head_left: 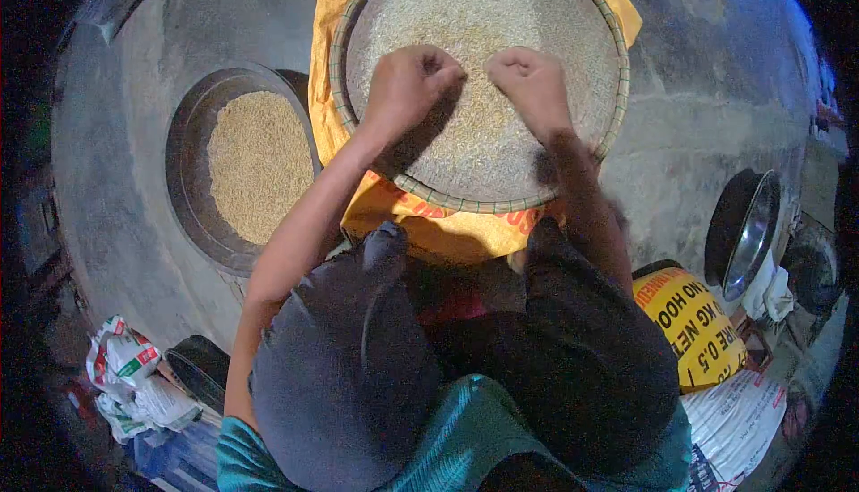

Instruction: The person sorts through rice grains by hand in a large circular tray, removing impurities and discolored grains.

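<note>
Knees (386, 259): bent, just behind the tray.
Yellow sack (702, 335): right side, "NO HOO", "KG NET" and "0.5" readable.
Left hand (407, 85): fingertips pinched over the grain; contents, cannot tell.
Right hand (532, 85): pinched likewise; contents, cannot tell.
Round tray (624, 67): on an orange sack (324, 134), its red letters partly covered; pale grain (483, 112) inside, forearms crossing the rim.
Dark basin (192, 165): left, holding tan grain (259, 165).
Red-and-white bag (125, 355): far left, print too small.
</note>
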`<control>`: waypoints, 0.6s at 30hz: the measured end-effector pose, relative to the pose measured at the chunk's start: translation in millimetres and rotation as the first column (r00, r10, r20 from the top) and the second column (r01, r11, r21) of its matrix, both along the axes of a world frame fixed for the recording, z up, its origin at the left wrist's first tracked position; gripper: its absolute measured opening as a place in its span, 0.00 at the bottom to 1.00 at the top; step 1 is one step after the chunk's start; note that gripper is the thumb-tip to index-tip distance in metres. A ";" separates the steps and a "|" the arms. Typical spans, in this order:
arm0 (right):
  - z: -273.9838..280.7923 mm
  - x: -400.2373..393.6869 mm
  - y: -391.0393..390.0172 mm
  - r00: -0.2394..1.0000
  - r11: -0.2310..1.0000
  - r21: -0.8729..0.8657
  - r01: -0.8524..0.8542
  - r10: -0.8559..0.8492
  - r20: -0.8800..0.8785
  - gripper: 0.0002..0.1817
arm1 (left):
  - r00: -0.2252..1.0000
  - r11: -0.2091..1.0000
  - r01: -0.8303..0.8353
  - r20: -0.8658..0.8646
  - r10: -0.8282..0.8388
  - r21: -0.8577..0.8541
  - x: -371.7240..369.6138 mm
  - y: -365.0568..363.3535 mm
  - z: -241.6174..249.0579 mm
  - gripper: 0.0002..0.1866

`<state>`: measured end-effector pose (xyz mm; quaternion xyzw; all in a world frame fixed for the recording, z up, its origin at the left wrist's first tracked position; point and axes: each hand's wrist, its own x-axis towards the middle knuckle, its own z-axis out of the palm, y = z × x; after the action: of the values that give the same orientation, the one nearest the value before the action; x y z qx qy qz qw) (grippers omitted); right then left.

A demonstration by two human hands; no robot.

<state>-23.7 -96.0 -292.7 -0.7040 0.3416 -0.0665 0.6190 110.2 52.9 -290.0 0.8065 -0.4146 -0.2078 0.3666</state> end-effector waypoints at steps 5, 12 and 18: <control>-6.8 4.3 14.2 0.971 0.768 -0.599 -0.227 0.132 -0.198 0.10 | 0.918 0.985 -0.172 -0.366 0.150 -0.026 9.7 -3.5 -6.9 0.08; 4.1 -9.3 -12.9 0.998 0.991 0.121 -0.056 0.053 0.030 0.11 | 0.979 0.993 0.099 0.184 -0.085 -0.066 -3.1 -12.5 -5.7 0.11; 7.1 -12.6 -21.1 0.859 0.578 0.770 -0.270 -0.217 0.464 0.11 | 0.970 0.997 0.079 0.232 -0.073 -0.020 -9.5 -12.5 -5.1 0.11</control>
<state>-36.3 -117.1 -285.5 -0.3004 0.1451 -0.0769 0.9396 100.7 40.5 -295.1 0.8032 -0.4880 -0.1205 0.3197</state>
